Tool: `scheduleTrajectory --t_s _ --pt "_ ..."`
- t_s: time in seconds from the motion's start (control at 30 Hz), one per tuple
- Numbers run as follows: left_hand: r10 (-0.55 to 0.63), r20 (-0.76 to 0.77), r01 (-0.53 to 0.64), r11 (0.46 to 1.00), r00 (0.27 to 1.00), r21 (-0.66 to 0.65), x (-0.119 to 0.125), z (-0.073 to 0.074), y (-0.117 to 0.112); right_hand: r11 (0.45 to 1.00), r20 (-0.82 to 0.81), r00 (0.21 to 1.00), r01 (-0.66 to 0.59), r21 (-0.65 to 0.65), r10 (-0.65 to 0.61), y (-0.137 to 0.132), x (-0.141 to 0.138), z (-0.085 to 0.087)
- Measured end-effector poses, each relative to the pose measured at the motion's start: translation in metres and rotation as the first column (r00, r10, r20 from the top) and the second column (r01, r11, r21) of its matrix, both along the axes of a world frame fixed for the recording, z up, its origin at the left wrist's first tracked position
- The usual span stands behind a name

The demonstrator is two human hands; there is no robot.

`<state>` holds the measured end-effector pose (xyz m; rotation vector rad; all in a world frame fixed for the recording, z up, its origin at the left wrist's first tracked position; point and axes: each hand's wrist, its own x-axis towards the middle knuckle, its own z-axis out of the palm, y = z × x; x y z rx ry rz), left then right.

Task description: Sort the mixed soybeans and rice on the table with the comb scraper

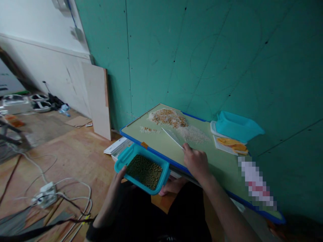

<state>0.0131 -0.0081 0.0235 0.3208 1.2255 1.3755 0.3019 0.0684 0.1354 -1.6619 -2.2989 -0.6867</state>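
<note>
My left hand (119,178) grips the near left rim of a teal plastic container (164,173), thumb over the edge. Dark green beans (138,166) and paler round beans (154,176) lie inside it, just below the table's front edge. In my right hand (197,162) is a knife (173,137), its pale blade slanting up and left over the table (161,144). Past the blade lies a pile of yellow-brown beans (169,117) mixed with white grains. White rice-like grains (193,133) spread to its right, and a small patch of beans and grains (149,129) sits left.
A second teal container (236,126) and an orange cloth (232,144) on a white tray sit at the table's right, near a blurred-out item (257,185). A green wall (202,60) borders the back. Power strips (47,195) and cables lie on the left floor.
</note>
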Motion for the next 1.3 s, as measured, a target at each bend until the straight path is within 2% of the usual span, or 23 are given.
scheduleTrajectory --t_s 0.17,0.33,0.53,0.63,0.77,0.97,1.13,1.3 --pt "-0.007 -0.011 0.007 0.998 1.0 -0.055 -0.002 -0.005 0.003 0.992 -0.009 0.992 0.129 0.02 -0.128 0.006 0.028 -0.002" --pt "-0.022 -0.02 0.021 0.999 1.0 -0.047 0.003 0.003 0.001 0.982 -0.168 0.97 0.186 0.032 -0.178 0.025 0.019 0.012" --pt "0.002 -0.017 -0.003 0.998 1.0 -0.061 0.006 0.014 0.001 0.988 -0.337 0.929 0.135 -0.08 -0.154 0.078 -0.017 0.033" --pt "0.009 -0.002 -0.01 0.998 1.0 -0.057 0.006 0.016 0.001 0.984 -0.366 0.915 0.138 -0.115 -0.171 0.093 -0.025 0.031" --pt "0.011 0.043 -0.009 0.998 0.999 -0.064 0.006 0.019 -0.001 0.982 -0.391 0.905 0.121 -0.143 -0.168 0.1 -0.03 0.025" --pt "0.022 -0.016 -0.023 0.998 1.0 -0.056 0.01 0.023 -0.002 0.982 -0.5 0.85 0.102 -0.157 -0.169 0.112 -0.036 0.018" --pt "0.031 -0.023 -0.032 0.999 0.999 -0.025 0.009 0.02 -0.003 0.981 -0.624 0.766 0.047 -0.19 -0.158 0.124 -0.036 0.016" --pt "0.038 -0.025 -0.039 0.998 0.999 -0.055 0.006 0.012 0.001 0.974 -0.775 0.629 -0.132 -0.186 -0.063 0.135 -0.034 0.011"
